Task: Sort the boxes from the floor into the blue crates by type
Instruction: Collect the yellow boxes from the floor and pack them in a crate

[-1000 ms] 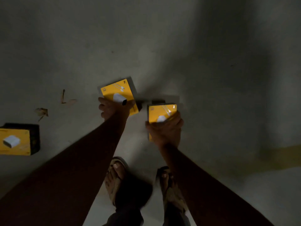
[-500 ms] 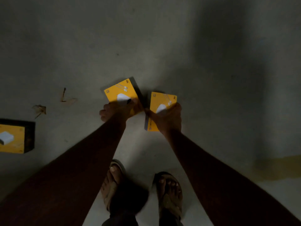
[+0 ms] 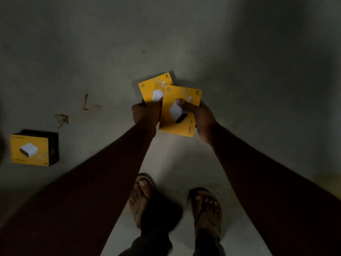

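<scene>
The spare box [image 3: 30, 149] lies flat on the floor [image 3: 239, 52] at 9 o'clock, nearer the left hand [image 3: 144, 114], which grips the rear box [image 3: 150, 89]. The right hand [image 3: 202, 119] grips the front box [image 3: 180, 108], overlapping it. No crates visible.

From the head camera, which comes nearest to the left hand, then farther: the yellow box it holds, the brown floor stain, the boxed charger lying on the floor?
1. Yellow box: gripped by the left hand.
2. Brown floor stain: on the floor, farther left.
3. Boxed charger: far left, lying on the floor.
</scene>
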Available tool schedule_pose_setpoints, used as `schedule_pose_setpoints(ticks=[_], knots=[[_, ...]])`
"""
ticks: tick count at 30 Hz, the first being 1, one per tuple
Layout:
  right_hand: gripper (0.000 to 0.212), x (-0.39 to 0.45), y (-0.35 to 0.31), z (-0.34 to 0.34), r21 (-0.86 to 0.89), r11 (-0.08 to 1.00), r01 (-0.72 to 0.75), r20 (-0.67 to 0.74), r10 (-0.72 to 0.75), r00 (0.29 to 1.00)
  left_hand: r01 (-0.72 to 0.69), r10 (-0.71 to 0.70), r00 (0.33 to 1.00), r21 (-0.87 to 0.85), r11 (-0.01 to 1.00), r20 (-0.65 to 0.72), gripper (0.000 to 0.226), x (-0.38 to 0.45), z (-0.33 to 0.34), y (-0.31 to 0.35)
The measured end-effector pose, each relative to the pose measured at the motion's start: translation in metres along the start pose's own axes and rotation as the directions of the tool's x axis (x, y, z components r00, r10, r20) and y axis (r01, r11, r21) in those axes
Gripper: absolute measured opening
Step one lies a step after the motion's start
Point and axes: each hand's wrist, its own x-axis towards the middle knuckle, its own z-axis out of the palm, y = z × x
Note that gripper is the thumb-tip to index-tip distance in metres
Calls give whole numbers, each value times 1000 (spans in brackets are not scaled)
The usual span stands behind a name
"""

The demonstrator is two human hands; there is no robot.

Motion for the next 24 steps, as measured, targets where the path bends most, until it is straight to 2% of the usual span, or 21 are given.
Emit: schedule_pose_setpoints(ticks=[2, 3, 6, 9, 11, 13, 15, 17, 20, 24], knots=[[55, -4, 6, -7, 36, 998, -43, 42, 41, 998, 26, -15, 986, -61, 998, 166, 28, -21, -11, 6], [59, -10, 8, -11, 49, 997, -65, 50, 62, 997, 40, -21, 969, -75, 996, 244, 18, -28, -14, 5], [52, -42, 12, -27, 83, 992, -98, 26, 96, 995, -21, 57, 896, -85, 996, 441, 37, -60, -35, 3], [46, -94, 5, -42, 105, 991, -83, -21, 85, 996, -191, 129, 892, 102, 976, 434, 48, -97, -67, 4], [46, -138, -8, -46, 80, 996, -47, -67, 52, 996, -237, 132, 896, 206, 949, 423, 59, -130, -93, 12], [56, -191, -28, -46, 22, 1000, -14, -134, 17, 991, -241, 93, 893, 294, 925, 441, 67, -168, -119, 23], [64, -250, -51, -41, 12, 1000, 8, -220, -6, 976, -271, 89, 870, 318, 908, 485, 62, -214, -144, 37], [58, -311, -76, -32, 41, 998, 39, -291, -25, 956, -302, 99, 831, 294, 907, 547, 54, -269, -167, 59], [56, -404, -120, -16, 85, 989, 117, -323, -84, 943, -315, 120, 754, 195, 929, 646, 37, -360, -202, 102], [66, -527, -167, -11, 166, 968, 190, -386, -114, 916, -344, 156, 691, 131, 930, 706, 40, -473, -244, 150]])
